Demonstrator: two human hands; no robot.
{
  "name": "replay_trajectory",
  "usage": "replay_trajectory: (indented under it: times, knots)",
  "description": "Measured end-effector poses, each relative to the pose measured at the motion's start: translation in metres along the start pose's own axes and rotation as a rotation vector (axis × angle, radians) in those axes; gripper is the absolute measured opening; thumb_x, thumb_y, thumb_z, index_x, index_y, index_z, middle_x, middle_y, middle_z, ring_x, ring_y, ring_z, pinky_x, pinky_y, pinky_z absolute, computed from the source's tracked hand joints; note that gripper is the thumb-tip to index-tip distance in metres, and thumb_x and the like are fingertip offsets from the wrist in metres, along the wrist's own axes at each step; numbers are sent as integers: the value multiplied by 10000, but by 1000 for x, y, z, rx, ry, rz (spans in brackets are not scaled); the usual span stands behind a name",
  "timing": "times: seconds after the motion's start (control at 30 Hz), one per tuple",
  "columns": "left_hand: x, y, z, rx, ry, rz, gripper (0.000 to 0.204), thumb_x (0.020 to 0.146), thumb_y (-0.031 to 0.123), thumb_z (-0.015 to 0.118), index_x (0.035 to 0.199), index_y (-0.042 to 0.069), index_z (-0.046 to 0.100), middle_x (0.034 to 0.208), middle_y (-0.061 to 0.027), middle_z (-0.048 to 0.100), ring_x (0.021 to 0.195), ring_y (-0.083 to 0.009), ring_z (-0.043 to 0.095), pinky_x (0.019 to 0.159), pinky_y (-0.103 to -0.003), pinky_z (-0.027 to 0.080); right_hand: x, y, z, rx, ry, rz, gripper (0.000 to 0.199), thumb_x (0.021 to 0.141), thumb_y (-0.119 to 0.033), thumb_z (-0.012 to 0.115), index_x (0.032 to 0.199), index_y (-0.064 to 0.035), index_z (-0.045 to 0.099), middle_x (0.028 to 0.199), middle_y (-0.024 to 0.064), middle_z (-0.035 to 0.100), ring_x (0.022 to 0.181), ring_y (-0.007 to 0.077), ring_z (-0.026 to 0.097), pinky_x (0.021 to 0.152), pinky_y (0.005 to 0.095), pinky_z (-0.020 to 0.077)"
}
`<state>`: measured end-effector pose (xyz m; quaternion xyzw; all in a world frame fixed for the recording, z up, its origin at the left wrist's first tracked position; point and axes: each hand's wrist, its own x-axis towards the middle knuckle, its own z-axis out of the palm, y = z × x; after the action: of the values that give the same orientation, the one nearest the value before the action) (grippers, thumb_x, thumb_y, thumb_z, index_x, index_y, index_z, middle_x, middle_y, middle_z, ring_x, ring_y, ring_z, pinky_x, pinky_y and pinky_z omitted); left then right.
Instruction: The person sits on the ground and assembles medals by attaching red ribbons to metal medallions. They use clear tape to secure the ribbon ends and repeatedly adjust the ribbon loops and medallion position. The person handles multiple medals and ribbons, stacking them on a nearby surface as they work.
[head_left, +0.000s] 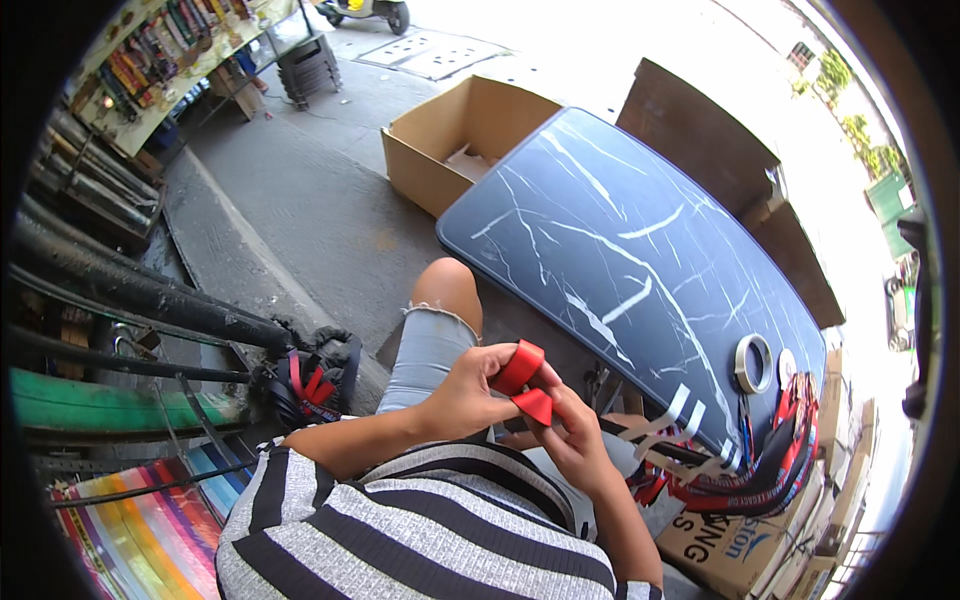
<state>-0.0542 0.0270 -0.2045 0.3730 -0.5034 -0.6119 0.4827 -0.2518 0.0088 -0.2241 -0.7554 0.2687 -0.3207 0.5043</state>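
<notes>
A red ribbon point(517, 368) is bent into a loop between my two hands, above my lap. My left hand point(468, 392) is closed on its upper part, with the fingers behind the loop. Close beside it on the right, my right hand point(578, 432) pinches the lower folded part. The two hands are nearly touching. To the right of them, a bundle of dark and red printed lanyards point(770, 485) hangs over the near right edge of a dark marble-patterned table point(600, 215). Light strips of tape point(677, 402) stick out at the table's near edge.
A roll of tape point(752, 364) rests at the table's right end. An open cardboard box point(425, 165) stands beyond the table, and a printed carton point(725, 555) sits below the lanyards. Dark pipes point(140, 275) and more lanyards point(312, 385) are at my left.
</notes>
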Motion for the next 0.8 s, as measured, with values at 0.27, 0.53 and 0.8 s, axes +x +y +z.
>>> replay_trajectory:
  times: [0.27, 0.53, 0.8]
  knots:
    - [0, -5, -1, 103, -88, -59, 334, 725, 18, 805, 1003, 34, 620, 867, 17, 588, 759, -56, 550, 725, -230, 472, -10, -37, -18, 140, -67, 309, 281, 818, -123, 785, 984, 11, 602, 891, 72, 687, 848, 153, 678, 777, 295, 519]
    - [4, -9, -9, 110, -201, -2, 437, 692, 123, 863, 1029, 55, 594, 865, 19, 553, 792, -65, 517, 764, -232, 432, -11, -53, -25, 141, -97, 440, 285, 896, -92, 700, 1146, 14, 614, 933, 72, 705, 850, 120, 681, 746, 265, 527]
    - [-9, -12, 4, -84, -197, -143, 409, 1014, 435, 486, 1077, 39, 567, 946, -13, 564, 899, -89, 525, 838, -266, 439, -18, -57, -23, 496, 195, 375, 268, 966, 44, 495, 1226, 38, 561, 1171, 119, 562, 947, 213, 684, 727, 322, 630]
